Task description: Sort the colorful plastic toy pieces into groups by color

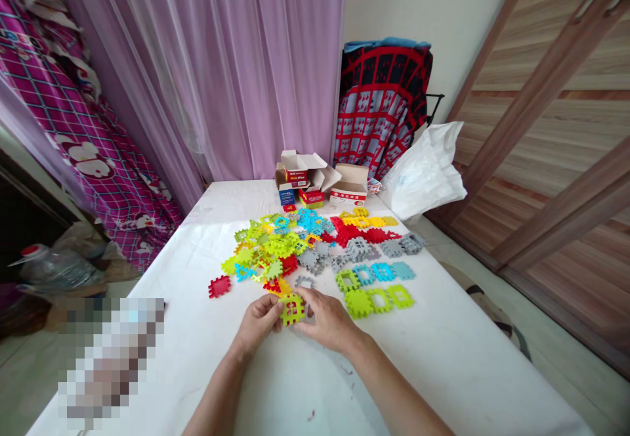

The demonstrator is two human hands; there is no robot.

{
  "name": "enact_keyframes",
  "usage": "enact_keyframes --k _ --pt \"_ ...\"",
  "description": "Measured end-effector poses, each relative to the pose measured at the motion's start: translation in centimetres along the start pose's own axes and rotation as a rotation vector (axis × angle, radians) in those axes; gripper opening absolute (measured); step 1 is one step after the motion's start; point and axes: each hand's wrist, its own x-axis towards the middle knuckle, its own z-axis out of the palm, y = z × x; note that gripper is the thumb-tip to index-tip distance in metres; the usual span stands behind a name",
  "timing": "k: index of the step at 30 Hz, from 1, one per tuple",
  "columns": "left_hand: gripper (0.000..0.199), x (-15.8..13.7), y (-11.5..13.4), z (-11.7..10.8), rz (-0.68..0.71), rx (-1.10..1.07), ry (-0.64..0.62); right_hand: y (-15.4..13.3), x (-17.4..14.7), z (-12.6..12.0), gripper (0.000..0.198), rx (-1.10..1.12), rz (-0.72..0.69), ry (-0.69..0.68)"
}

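A lime-green square toy building tile (293,318) with toothed edges and a window-like cutout is held up between both hands. My left hand (260,321) pinches its left side between thumb and fingers. On the opposite edge, my right hand (329,321) grips with thumb and index finger. Just beyond them spreads a loose pile of similar tiles (283,245), mostly lime green, with blue, grey, red and yellow ones. A red tile (219,286) lies apart at the left. To the right, lime-green tiles (358,305) and blue tiles (382,272) lie in rows.
Opened small cardboard boxes (348,190) stand at the back of the white-covered table (177,331). A white plastic bag (426,173) is at the back right corner. Grey tiles (392,248) and red tiles (352,232) sit farther back. Purple curtains (275,75) hang behind.
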Motion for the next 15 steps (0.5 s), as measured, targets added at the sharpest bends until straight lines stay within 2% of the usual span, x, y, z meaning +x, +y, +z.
enact_keyframes --k 7,15 --pt "0.054 -0.3 0.0 0.0 0.044 0.033 -0.033 0.7 -0.6 -2.3 0.054 -0.076 -0.023 0.043" --pt "0.051 -0.2 -0.4 -0.3 0.045 0.103 0.003 6.3 -4.1 -8.5 0.056 -0.125 0.211 0.144"
